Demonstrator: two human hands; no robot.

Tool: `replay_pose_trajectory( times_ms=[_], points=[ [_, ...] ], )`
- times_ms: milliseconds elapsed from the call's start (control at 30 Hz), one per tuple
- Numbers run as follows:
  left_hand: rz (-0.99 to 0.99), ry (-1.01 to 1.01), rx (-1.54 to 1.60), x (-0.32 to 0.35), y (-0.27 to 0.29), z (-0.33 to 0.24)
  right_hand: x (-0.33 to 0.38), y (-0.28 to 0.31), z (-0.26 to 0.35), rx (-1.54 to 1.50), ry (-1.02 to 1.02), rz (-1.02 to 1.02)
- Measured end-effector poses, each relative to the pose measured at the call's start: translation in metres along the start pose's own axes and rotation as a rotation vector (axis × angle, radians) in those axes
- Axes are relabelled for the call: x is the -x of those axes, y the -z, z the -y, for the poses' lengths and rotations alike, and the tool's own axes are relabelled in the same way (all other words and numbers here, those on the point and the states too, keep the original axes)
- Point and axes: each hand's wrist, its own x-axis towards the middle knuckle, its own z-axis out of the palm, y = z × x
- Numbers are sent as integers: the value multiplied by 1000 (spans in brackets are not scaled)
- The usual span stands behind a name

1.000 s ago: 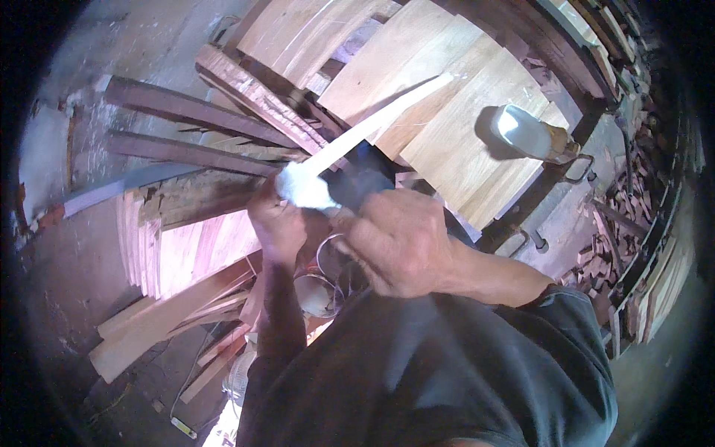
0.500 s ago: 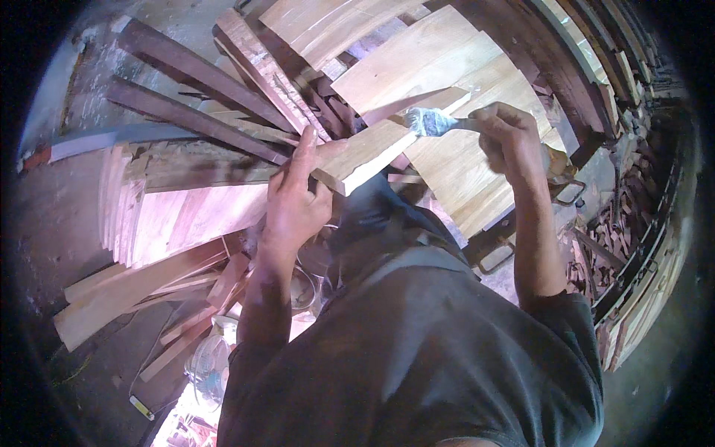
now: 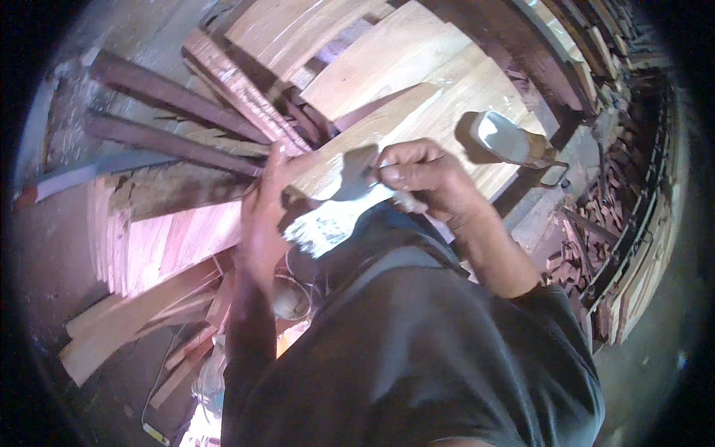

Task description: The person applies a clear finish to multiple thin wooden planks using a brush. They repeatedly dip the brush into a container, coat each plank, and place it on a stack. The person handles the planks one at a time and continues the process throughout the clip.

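Note:
A flat paintbrush (image 3: pixel 328 223), its bristles coated in something white and wet, is pinched in my right hand (image 3: pixel 436 179). The bristles sit over the near left end of a pale wooden board (image 3: pixel 350 149), close to my left hand. That board slants away to the upper right, above joined panels. My left hand (image 3: pixel 261 205) grips the board's near end; its thumb is partly lost in shadow and blur. Beyond my right hand, a white-lined container (image 3: pixel 503 134) rests at the right edge of the pale panel (image 3: pixel 454 74).
Dark wooden beams (image 3: pixel 171 93) lie at upper left. A stack of boards (image 3: pixel 179 238) stands left of my left arm, with loose planks (image 3: pixel 134 313) below it. Small wood offcuts (image 3: pixel 596 216) are heaped at right. A fan (image 3: pixel 211 380) shows at lower left.
My right hand has brought the brush down and left, from the board's far end to its near end by my left hand. The white-lined container has come into clear view.

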Motion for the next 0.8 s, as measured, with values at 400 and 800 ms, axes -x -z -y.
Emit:
replay_pose_trajectory(
  times_ms=[400, 800],
  points=[
    [-148, 62, -189, -3, 0, 29, 62, 181, -10, 1382, 166, -1473],
    [-557, 683, 874, -4, 1, 133, -30, 167, 36, 1090, 315, -1182]
  ],
)
